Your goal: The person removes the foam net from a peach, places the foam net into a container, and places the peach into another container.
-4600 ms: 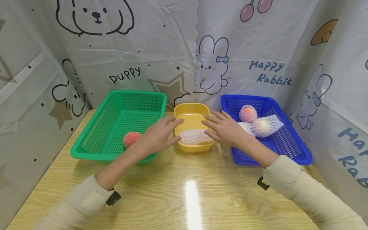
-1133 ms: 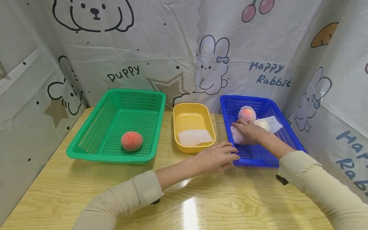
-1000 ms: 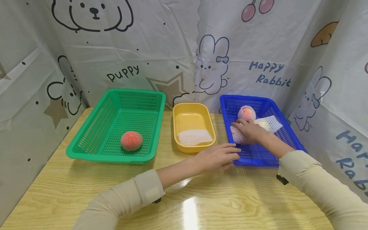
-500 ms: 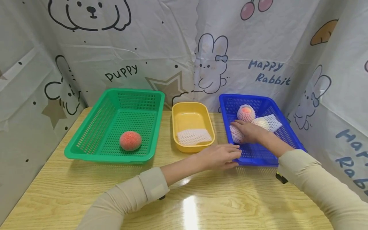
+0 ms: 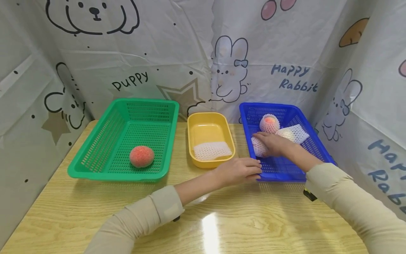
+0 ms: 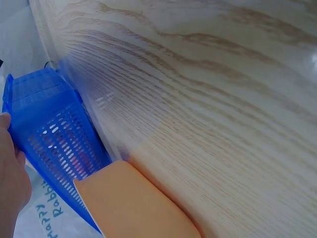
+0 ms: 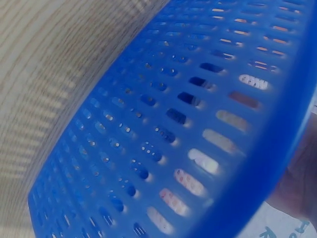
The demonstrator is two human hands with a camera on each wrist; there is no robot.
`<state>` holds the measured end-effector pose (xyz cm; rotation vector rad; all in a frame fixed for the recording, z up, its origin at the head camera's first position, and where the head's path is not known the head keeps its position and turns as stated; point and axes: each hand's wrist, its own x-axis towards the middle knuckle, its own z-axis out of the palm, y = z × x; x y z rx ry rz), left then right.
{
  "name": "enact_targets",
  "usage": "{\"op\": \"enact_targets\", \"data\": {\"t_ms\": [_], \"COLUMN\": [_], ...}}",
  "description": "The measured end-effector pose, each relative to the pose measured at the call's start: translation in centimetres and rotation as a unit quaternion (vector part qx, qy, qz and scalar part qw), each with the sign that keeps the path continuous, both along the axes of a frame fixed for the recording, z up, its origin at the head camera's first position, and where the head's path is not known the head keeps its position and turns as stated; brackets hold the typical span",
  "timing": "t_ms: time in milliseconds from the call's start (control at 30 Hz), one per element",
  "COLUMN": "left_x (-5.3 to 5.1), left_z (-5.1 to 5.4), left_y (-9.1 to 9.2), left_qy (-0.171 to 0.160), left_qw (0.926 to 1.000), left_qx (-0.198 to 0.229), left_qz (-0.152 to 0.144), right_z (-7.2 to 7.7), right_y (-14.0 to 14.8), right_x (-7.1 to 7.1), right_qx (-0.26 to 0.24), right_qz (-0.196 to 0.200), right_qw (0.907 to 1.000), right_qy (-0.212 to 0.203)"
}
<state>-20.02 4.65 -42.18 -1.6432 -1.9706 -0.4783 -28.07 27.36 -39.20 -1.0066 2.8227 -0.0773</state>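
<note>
In the head view my right hand [image 5: 276, 144] reaches into the blue basket [image 5: 282, 169], its fingers round a fruit in white foam net [image 5: 259, 147] by the left wall. My left hand [image 5: 236, 171] grips the basket's near-left corner; in the left wrist view this hand [image 6: 12, 178] has its fingers over the rim of the blue basket [image 6: 64, 144]. Beside my right hand lie a netted pinkish fruit [image 5: 269, 123] and a pale netted one [image 5: 286, 134]. In the right wrist view the slotted basket wall [image 7: 124, 119] hides most of my right hand [image 7: 297, 183].
A yellow tray [image 5: 207, 132] holding a white foam net [image 5: 212, 151] stands left of the blue basket. Farther left, a green basket [image 5: 152, 132] holds a bare pinkish-red fruit [image 5: 141, 156]. A printed cloth [image 5: 187, 53] hangs behind the wooden table [image 5: 253, 218].
Both hands have left the yellow tray and moved right: my right hand now holds the netted fruit, my left the blue basket's corner. Over the last second, the hands have barely shifted.
</note>
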Motion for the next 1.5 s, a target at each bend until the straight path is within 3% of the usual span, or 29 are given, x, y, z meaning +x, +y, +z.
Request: {"op": "enact_targets", "data": {"t_ms": [133, 300, 467, 767, 1133, 1500], "left_x": [-0.2, -0.4, -0.2, 0.1, 0.0, 0.0], "left_z": [-0.1, -0.4, -0.5, -0.5, -0.8, -0.7], "left_y": [0.0, 0.4, 0.6, 1.0, 0.8, 0.9], "left_qy": [0.018, 0.032, 0.032, 0.068, 0.014, 0.024], "left_qw": [0.9998, 0.9983, 0.9963, 0.9920, 0.9954, 0.9959], "left_qx": [0.008, 0.049, 0.079, 0.094, 0.093, 0.085], "left_qz": [-0.007, -0.009, 0.010, 0.049, 0.019, 0.023], "right_z": [0.1, 0.2, 0.3, 0.5, -0.4, -1.5], "right_y": [0.1, 0.3, 0.2, 0.0, 0.4, 0.8], "right_x": [0.1, 0.1, 0.0, 0.2, 0.3, 0.0], "right_qx": [-0.001, -0.010, -0.021, -0.019, -0.026, -0.044], "right_qz": [-0.002, 0.003, 0.013, 0.012, 0.001, 0.007], "right_qw": [1.0000, 0.9999, 0.9996, 0.9996, 0.9993, 0.9973], "right_qy": [-0.004, 0.005, 0.012, 0.015, 0.025, 0.059]}}
